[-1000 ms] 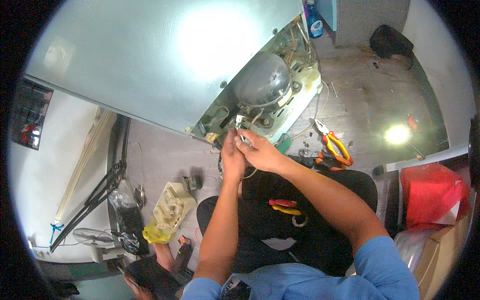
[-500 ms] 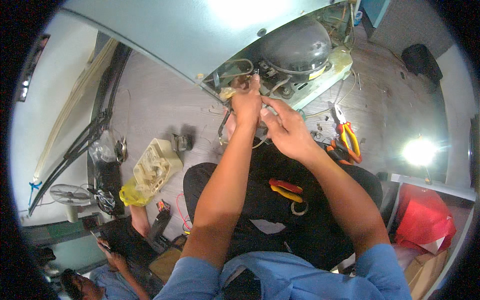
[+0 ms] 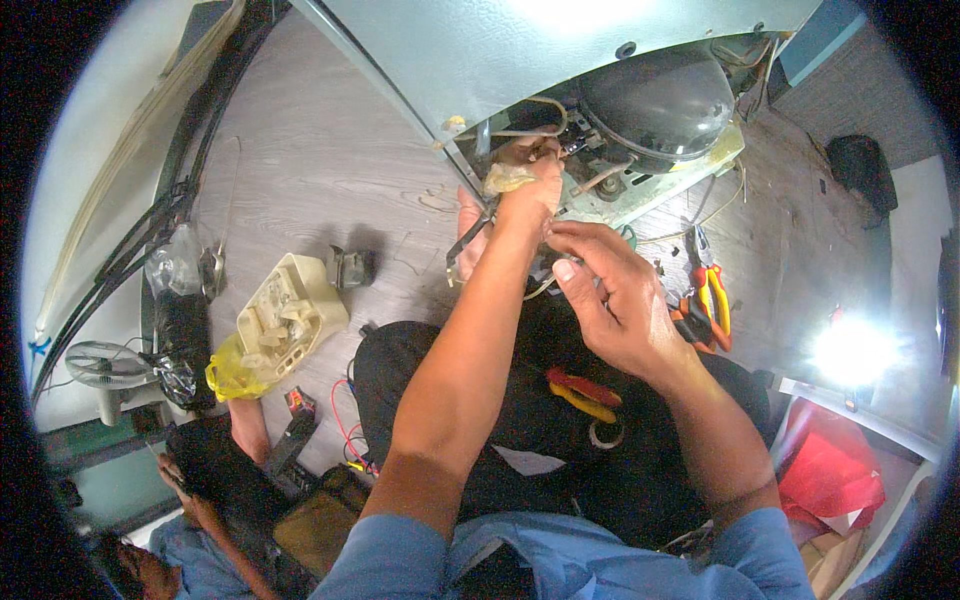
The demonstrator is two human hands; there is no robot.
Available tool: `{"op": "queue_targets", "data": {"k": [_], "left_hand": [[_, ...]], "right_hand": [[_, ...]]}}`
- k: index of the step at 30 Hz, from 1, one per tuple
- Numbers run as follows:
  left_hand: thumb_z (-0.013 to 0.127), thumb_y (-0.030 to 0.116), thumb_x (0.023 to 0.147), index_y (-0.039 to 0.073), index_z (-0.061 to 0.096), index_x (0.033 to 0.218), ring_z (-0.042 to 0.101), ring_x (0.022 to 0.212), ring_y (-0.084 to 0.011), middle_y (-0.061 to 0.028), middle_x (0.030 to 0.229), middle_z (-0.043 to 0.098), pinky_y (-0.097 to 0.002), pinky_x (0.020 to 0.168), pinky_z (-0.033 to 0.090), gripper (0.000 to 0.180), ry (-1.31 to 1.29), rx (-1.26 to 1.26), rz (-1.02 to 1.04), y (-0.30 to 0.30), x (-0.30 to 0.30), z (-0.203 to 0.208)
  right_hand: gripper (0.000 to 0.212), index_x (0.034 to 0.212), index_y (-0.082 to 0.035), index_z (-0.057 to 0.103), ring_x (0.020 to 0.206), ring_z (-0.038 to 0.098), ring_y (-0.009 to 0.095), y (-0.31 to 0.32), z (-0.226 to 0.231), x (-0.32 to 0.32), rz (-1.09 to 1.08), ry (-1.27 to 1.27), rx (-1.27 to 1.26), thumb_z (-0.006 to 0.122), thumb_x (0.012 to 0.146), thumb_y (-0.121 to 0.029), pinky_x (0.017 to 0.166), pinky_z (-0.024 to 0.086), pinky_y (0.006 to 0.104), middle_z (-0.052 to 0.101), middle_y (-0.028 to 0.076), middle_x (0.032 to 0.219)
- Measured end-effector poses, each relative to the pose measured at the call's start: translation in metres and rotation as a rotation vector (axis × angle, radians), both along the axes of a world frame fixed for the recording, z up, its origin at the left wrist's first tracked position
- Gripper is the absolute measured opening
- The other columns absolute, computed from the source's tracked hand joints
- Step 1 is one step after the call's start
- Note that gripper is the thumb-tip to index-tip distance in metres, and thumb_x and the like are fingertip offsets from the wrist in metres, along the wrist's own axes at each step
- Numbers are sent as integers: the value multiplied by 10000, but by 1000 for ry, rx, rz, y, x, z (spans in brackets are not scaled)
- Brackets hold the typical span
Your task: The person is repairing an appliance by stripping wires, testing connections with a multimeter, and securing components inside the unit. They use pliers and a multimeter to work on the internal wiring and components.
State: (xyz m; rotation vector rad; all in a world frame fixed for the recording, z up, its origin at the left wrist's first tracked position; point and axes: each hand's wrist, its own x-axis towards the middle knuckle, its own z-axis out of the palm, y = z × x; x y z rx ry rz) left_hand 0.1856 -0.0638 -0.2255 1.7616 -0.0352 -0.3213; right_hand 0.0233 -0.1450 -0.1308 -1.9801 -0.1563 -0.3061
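My left hand reaches into the open lower compartment of a pale blue appliance cabinet, beside a black dome-shaped compressor. Its fingers are bent among the wires and fittings there; what they grip is hidden. A crumpled yellowish-white piece lies against that hand. Just below, my right hand is held near my left wrist, thumb and index finger apart, with nothing plainly in it. Below the right fingertips runs a thin pale cable. A skin-coloured shape shows beside the cabinet edge; I cannot make it out.
Pliers and an orange-handled tool lie at right. Red-and-yellow pliers and a tape roll rest on my lap. At left are a beige plastic housing, a metal part and another person. A lamp shines.
The whole view has shifted, so the cabinet and compressor now appear farther right. My right hand has drawn slightly back from my left, its thumb farther from the left wrist. My left hand stays inside the compartment.
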Motion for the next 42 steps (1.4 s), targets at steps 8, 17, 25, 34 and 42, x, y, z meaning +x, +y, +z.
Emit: {"op": "queue_targets", "data": {"k": [8,17,25,34,42], "left_hand": [[611,260,978,48,623,1124,621,860,-196,-79,1015,647,-349,677,572,258,269,-195,151,-9,-7,24],[622,118,974,25,574,1143,611,842,-206,-87,994,586,-368,755,598,198,362,-462,171,-10,-8,28],[658,42,930,10,574,1156,633,896,-229,-111,1100,609,-384,830,598,243,278,-521,138,-9,-10,44],[662,15,922,7,598,1127,636,852,-214,-93,1052,632,-349,784,607,214,344,-615,163,-8,-9,53],[639,28,946,41,586,1172,600,984,-198,-69,1132,604,-367,890,579,233,383,-518,175,-14,-8,64]], "right_hand": [[264,1125,55,593,1111,595,434,2,0,1,24,8,-31,611,937,-130,953,489,448,610,262,1176],[269,1148,39,628,1148,610,356,-1,2,1,18,-3,-27,618,956,-150,952,493,389,609,210,1235],[280,1135,46,596,1060,611,431,-1,7,2,30,-73,5,636,917,-126,925,507,451,616,254,1152],[257,1149,12,624,991,646,348,1,14,0,-2,-71,15,625,939,-136,778,553,381,602,207,1210],[257,1086,32,630,993,645,390,-2,11,0,-57,-133,11,644,919,-163,840,541,423,605,222,1159]]}}
